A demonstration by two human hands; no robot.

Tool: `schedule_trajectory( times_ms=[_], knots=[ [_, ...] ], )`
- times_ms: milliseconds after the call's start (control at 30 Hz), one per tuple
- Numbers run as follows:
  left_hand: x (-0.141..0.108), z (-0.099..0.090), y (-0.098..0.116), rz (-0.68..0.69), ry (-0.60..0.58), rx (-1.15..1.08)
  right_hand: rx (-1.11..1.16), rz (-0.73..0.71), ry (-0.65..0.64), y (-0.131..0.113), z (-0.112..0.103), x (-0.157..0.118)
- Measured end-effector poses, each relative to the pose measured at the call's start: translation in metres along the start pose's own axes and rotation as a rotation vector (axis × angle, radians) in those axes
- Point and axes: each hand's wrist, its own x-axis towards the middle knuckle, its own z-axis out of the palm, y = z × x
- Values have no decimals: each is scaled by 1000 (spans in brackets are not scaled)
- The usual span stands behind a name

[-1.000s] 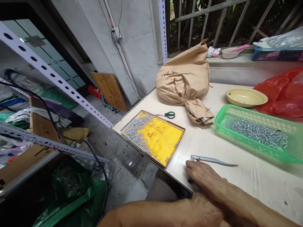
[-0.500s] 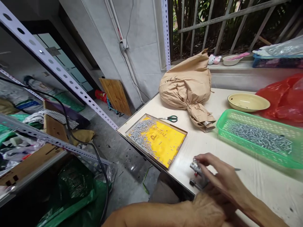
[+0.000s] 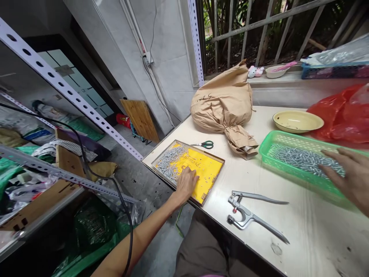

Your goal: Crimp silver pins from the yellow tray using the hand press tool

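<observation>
The left hand point(image 3: 187, 182), fingers curled narrow, reaches down into the yellow-bottomed tray point(image 3: 210, 166) beside loose metal pins point(image 3: 167, 166), any grip hidden, while the right hand point(image 3: 352, 173) spreads wide over the green basket point(image 3: 302, 179) of pins.

Your pale, smooth tabletop point(image 3: 245, 169) is brightly lit, while the crumpled dark-green plastic bag point(image 3: 93, 227) at lower left sinks into deep shadow. Daylight catches leaves behind the grey metal window bars point(image 3: 271, 20). Your bare right hand point(image 3: 350, 177) looks blurred; the silver-grey metal pliers point(image 3: 249, 214) stay sharp. Wide-angle distortion stretches the edges you see.
</observation>
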Motion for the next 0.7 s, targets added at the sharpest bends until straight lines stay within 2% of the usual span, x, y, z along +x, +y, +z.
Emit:
schedule_trajectory(
  times_ms=[100,133,233,300,400,500,600,700],
  knots=[
    [0,4,-5,4,-23,11,-113,-56,-88,-36,3,-24],
    [0,4,-5,-2,-28,12,-71,-90,-94,-51,4,-36],
    [4,6,-6,-59,-14,20,87,-155,-214,-92,8,-80],
    [8,8,-8,-107,-7,26,132,-162,-294,-110,15,-107],
    [14,12,-14,-159,-29,42,133,-188,-325,-124,28,-135],
    [16,13,-18,-160,-45,73,94,-159,-358,-134,33,-144],
    [14,8,-17,-127,-30,47,37,-100,-384,-143,31,-141],
    [8,-1,0,-105,-31,-180,-30,-48,-407,-146,29,-135]
  ],
)
